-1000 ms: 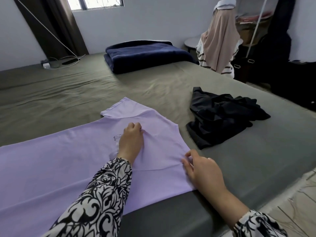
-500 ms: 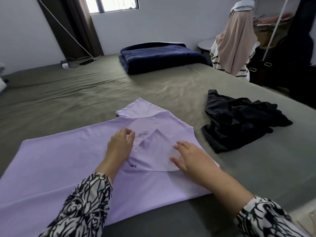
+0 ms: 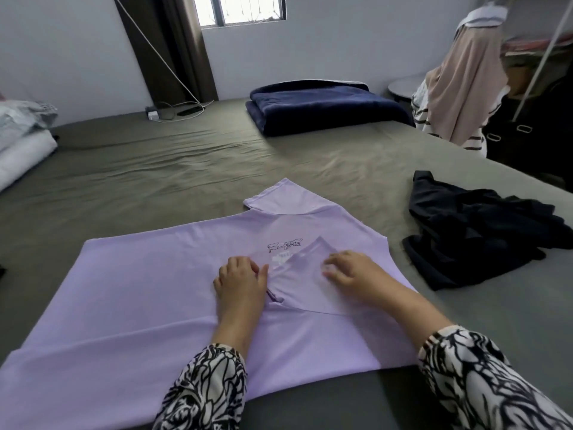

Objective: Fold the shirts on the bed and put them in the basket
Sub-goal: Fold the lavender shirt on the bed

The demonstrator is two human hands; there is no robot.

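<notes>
A lilac T-shirt (image 3: 130,299) is lying flat across the near part of a bed covered in a grey-green sheet (image 3: 186,169), its near sleeve folded inward over the chest. The left hand (image 3: 240,282) is resting on the shirt beside that fold with fingers curled under; whether it is pinching cloth cannot be told. The right hand (image 3: 356,276) is pressing flat on the folded sleeve, fingers spread. A crumpled black shirt (image 3: 477,237) is lying to the right, apart from the lilac one.

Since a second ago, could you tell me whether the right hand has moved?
Yes. The right hand has moved from the lilac shirt's near edge up toward the small printed drawing, and rests on the folded-in sleeve.
</notes>
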